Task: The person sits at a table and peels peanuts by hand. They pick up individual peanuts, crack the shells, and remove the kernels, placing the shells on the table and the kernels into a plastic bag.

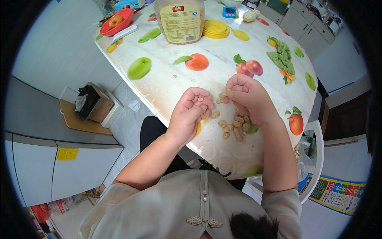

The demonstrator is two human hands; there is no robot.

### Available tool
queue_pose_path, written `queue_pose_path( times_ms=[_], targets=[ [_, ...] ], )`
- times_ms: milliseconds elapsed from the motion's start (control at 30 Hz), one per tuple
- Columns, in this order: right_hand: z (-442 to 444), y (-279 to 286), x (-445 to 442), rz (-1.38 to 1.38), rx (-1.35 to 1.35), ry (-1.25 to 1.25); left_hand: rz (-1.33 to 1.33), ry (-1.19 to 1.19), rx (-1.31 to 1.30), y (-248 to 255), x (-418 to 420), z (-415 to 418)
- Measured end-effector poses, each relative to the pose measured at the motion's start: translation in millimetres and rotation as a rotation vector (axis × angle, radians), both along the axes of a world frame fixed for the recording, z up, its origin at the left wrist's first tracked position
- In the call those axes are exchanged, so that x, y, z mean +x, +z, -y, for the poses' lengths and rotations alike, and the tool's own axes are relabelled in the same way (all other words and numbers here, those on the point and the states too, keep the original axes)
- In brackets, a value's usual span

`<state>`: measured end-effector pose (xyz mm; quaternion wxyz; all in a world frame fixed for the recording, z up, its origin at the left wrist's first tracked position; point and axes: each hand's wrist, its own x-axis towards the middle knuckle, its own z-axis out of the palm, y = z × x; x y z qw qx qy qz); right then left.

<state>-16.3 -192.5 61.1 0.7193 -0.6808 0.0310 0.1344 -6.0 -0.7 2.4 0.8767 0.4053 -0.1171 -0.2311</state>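
Observation:
My left hand is turned palm up over the table's near edge, its fingers curled. A shelled peanut kernel lies on those fingers. Between the thumb and fingers of my right hand is an unshelled peanut, a short way to the right of my left hand. Just below my right hand, a loose pile of unshelled peanuts rests on the tabletop, partly covered by that hand. One more peanut pod sits beside my left fingertips.
The table has a fruit-printed cover. Toward its far side stand a large labelled plastic jar, a yellow lid, a red bowl holding fruit and a blue timer. A green cloth lies right. A white chair adjoins the table.

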Motion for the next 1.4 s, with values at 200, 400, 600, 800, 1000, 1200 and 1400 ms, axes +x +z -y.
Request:
queue_pose_path(
  times_ms=[200, 400, 600, 800, 1000, 1200, 1400],
  targets=[
    [-19, -14, 1, 0.194, -0.02, -0.048, -0.02, 0.018, 0.016, 0, 0, 2],
    [-23, -3, -6, 0.28, -0.305, 0.039, -0.025, 0.096, 0.057, -6, 0, 3],
    [-25, -1, -8, 0.279, -0.368, 0.058, -0.002, 0.121, 0.108, -5, -2, 4],
    [-17, -13, -5, 0.219, -0.318, 0.16, 0.061, 0.122, 0.138, -7, -5, 4],
    [-16, -6, -4, 0.168, -0.403, 0.239, 0.126, 0.113, 0.221, -9, -5, 3],
    [-15, -6, -3, 0.106, -0.296, 0.23, 0.11, 0.088, 0.181, -9, -5, 3],
    [-14, -6, -3, 0.102, -0.315, 0.296, 0.086, 0.087, 0.153, -8, -5, 1]
  ],
)
